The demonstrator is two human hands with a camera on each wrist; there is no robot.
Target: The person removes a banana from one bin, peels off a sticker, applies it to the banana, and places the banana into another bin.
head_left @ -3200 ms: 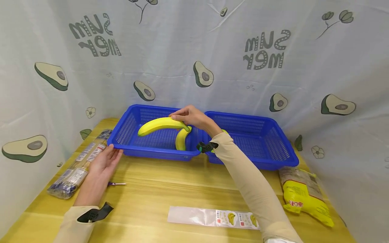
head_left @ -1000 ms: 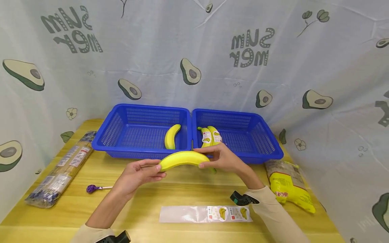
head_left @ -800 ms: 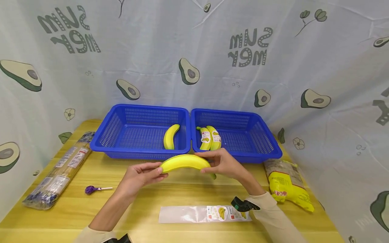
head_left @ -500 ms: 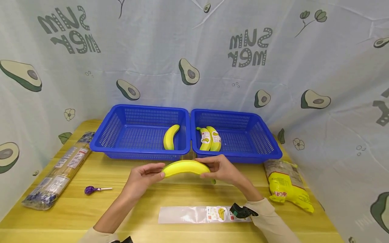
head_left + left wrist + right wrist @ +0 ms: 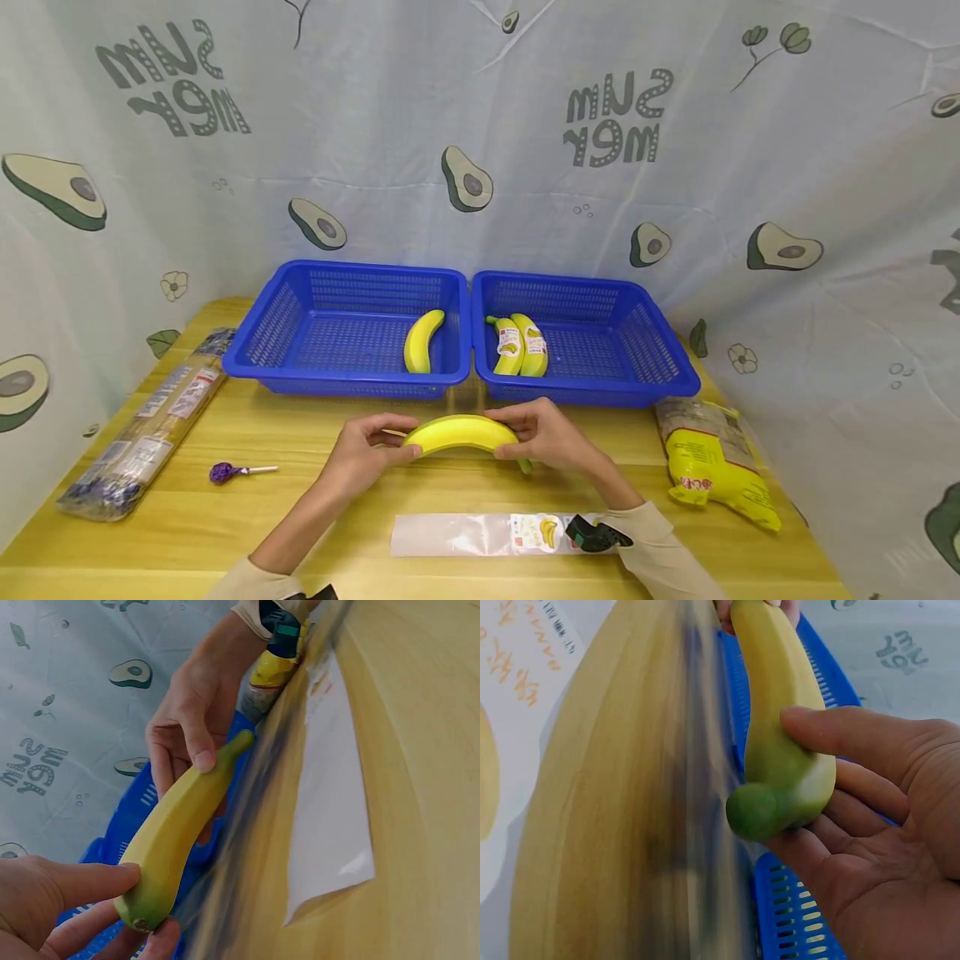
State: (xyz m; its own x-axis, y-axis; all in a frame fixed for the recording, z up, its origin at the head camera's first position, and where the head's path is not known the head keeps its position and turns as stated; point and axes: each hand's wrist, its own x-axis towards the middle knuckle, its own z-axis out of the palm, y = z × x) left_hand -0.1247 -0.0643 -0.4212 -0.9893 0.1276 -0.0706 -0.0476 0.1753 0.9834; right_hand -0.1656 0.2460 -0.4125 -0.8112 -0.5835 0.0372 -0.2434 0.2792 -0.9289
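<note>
Both hands hold one yellow banana [image 5: 461,432] crosswise over the table, in front of two blue baskets. My left hand [image 5: 367,450] pinches its blunt tip between thumb and fingers. At the other end my right hand [image 5: 546,437] grips it near the green stem, thumb on the near side, which the right wrist view shows close up. No label shows on this banana [image 5: 176,832] in the left wrist view. On the table below it lies a pale strip [image 5: 450,534] of banana stickers, its right end partly covered by the right wrist's camera strap.
One unlabelled banana [image 5: 422,342] lies in the left blue basket [image 5: 345,385]. Two stickered bananas [image 5: 521,346] lie in the right basket [image 5: 600,392]. A clear long packet [image 5: 150,433] and a purple lollipop [image 5: 222,472] are at left, a yellow bag [image 5: 716,471] at right.
The right hand took the banana out of the left basket, and the left hand left the basket rim to grip its other end. Lately both hands lowered it nearer the body.
</note>
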